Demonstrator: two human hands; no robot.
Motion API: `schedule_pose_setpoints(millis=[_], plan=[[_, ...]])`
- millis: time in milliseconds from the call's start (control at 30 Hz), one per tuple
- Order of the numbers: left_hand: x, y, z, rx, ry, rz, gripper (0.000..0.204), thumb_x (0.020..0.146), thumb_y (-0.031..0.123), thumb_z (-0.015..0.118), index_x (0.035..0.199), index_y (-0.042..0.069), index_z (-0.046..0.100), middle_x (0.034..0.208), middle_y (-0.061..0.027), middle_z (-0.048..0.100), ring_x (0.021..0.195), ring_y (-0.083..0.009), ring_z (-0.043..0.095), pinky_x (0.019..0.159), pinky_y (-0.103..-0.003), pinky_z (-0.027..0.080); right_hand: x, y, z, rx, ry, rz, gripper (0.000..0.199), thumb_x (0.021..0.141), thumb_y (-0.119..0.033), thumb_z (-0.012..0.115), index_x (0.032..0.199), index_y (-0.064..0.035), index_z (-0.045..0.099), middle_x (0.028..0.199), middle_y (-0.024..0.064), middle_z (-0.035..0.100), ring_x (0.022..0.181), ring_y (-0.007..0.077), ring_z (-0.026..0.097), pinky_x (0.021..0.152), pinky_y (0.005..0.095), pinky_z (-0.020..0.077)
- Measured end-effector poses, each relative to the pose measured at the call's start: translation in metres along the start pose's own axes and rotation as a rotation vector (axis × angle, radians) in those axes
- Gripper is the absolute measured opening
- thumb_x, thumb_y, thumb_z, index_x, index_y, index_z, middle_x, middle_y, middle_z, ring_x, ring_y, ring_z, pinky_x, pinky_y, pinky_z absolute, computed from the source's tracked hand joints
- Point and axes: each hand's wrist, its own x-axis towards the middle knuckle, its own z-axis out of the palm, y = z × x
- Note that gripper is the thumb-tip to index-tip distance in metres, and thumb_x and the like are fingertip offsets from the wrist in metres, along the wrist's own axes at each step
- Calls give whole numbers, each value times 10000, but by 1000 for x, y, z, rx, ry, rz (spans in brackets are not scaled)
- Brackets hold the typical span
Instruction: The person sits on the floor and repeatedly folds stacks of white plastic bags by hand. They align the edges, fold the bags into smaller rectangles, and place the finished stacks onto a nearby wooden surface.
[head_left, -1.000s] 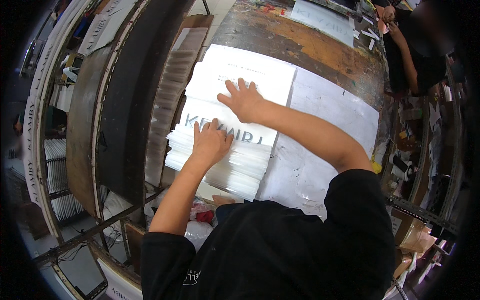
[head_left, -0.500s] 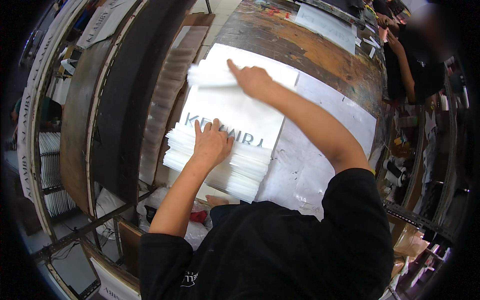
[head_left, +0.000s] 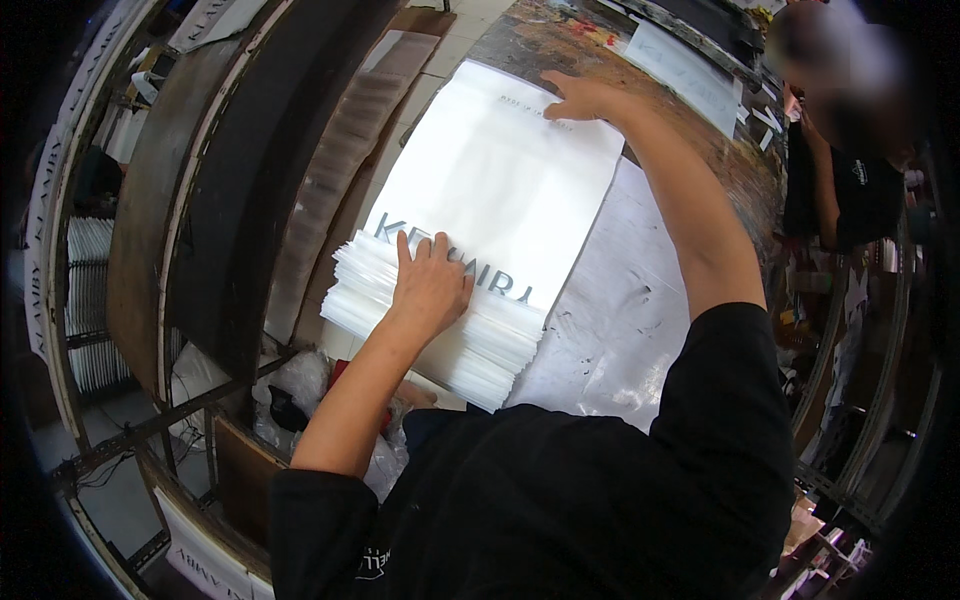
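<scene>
A stack of thin white printed sheets, perhaps plastic bags, lies on the table in front of me. The top sheet (head_left: 490,170) is spread flat, with grey lettering across its near part. The near edges (head_left: 480,350) of the stack are bunched in many layers toward my body. My left hand (head_left: 430,285) rests on the stack over the lettering, fingers spread and pressing down. Out at the far right corner of the top sheet is my right hand (head_left: 583,98), fingers stretched, thumb by the sheet's edge. Nothing shows in either hand.
Under the stack, a pale marked sheet (head_left: 640,260) covers part of the paint-stained table (head_left: 560,45). A translucent printed sheet (head_left: 685,75) lies farther back. Dark boards in a metal rack (head_left: 250,200) stand left. Another person (head_left: 850,190) is at the far right, beside shelving.
The folded-back far end of the top sheet now lies flat. My right hand has moved away and right to its far corner. My left hand stays on the stack.
</scene>
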Motion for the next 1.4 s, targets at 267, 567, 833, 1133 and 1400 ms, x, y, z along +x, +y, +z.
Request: schedule_pose_setpoints(millis=[267, 567, 833, 1133, 1400], plan=[[0, -4, 8, -23, 38, 4, 357, 923, 325, 550, 941, 15, 725, 1318, -196, 504, 1235, -332, 481, 1121, -622, 220, -42, -60, 12, -270, 33, -260, 562, 806, -389, 722, 1308, -202, 553, 1275, 162, 545, 1188, 337, 543, 963, 483, 483], [-2, -3, 0, -50, -4, -9, 366, 915, 338, 558, 949, 18, 732, 1262, -202, 527, 1216, -349, 488, 1127, -625, 204, -91, -116, 49, -416, -142, -198, 808, 680, -350, 851, 1375, -180, 477, 1261, 193, 478, 1160, 389, 497, 901, 460, 505], [5, -5, -2, -85, -85, -13, 463, 939, 448, 499, 968, 55, 743, 1178, -211, 582, 1178, -353, 514, 1126, -626, 187, -92, -110, 67, -425, -65, -257, 877, 637, -364, 872, 1388, -182, 458, 1267, 210, 467, 1153, 407, 496, 880, 482, 506], [-13, -24, 20, -242, 77, 55, 554, 941, 547, 459, 1151, 79, 667, 1152, -195, 612, 1195, -342, 527, 1096, -677, 186, -88, -108, 76, -485, -17, -320, 996, 577, -443, 903, 1395, -125, 432, 1333, 290, 458, 1208, 461, 490, 958, 499, 485], [-145, -141, 20, -729, 500, 340, 406, 960, 339, 574, 1201, 15, 617, 1268, -196, 588, 1232, -334, 520, 1084, -456, 365, -85, -124, 65, -435, -176, -148, 1007, 571, -414, 911, 1399, -106, 430, 1351, 267, 478, 1244, 420, 495, 1009, 453, 460]])
